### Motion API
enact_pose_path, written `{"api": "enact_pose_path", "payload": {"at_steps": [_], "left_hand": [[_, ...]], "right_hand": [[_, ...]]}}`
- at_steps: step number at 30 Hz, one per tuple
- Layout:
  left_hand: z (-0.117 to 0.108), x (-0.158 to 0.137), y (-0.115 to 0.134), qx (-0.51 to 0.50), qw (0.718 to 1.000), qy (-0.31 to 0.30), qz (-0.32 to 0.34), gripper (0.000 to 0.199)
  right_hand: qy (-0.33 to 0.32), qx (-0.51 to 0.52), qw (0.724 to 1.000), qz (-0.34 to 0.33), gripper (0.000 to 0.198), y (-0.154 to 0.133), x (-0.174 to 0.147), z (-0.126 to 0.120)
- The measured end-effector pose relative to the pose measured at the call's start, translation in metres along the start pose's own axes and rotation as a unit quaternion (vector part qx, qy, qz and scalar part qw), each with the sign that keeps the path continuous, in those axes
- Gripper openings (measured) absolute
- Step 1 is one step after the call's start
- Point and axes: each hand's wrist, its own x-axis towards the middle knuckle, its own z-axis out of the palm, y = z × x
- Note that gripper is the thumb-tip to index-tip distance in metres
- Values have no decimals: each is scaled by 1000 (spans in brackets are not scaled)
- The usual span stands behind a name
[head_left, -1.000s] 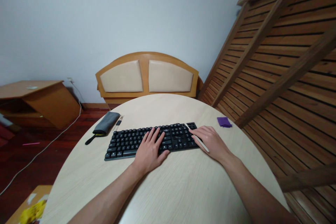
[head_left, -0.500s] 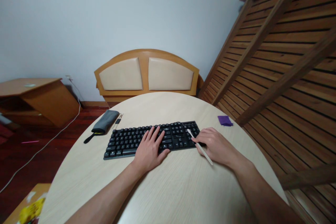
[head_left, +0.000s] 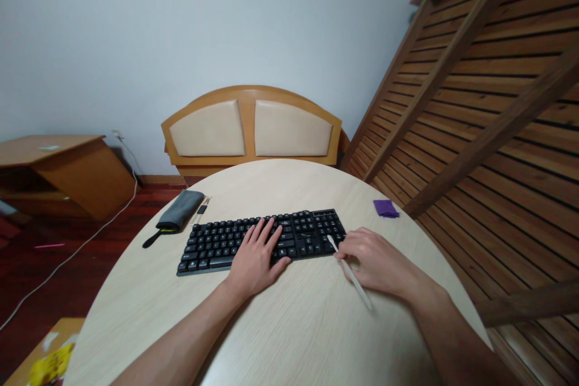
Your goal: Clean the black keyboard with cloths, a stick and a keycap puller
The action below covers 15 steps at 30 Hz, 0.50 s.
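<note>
A black keyboard (head_left: 210, 245) lies on the round, pale wooden table (head_left: 289, 338). My left hand (head_left: 256, 256) rests flat across its middle keys, fingers spread and thumb at the front edge. Just off the keyboard's right end, my right hand (head_left: 368, 258) pinches a slim white toothbrush (head_left: 359, 284). The brush's head lies over the lower keys of the number pad, and its handle slants back toward me. Its bristles are too small to make out from here.
Left of the keyboard lie a grey pouch (head_left: 181, 211) with a black strap and a small black item (head_left: 202, 209). A folded purple cloth (head_left: 386, 208) sits at the table's right. Beyond are a headboard (head_left: 248, 93) and leaning wooden slats (head_left: 488, 120).
My right hand has drawn the toothbrush a little toward me, bringing its head from the upper number pad to the lower keys. The left hand stays on the keyboard.
</note>
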Motion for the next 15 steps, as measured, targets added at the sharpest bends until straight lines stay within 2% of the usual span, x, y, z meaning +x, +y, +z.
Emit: {"api": "enact_pose_path", "payload": {"at_steps": [4, 8, 15], "left_hand": [[0, 0, 0, 0, 1000, 5, -1, 72], [0, 0, -1, 2, 1000, -1, 3, 73], [1, 1, -1, 9, 1000, 0, 4, 72]], "right_hand": [[78, -19, 997, -11, 16, 12, -1, -3], [143, -42, 989, 7, 16, 28, 2, 5], [109, -39, 993, 18, 22, 44, 7, 25]]}}
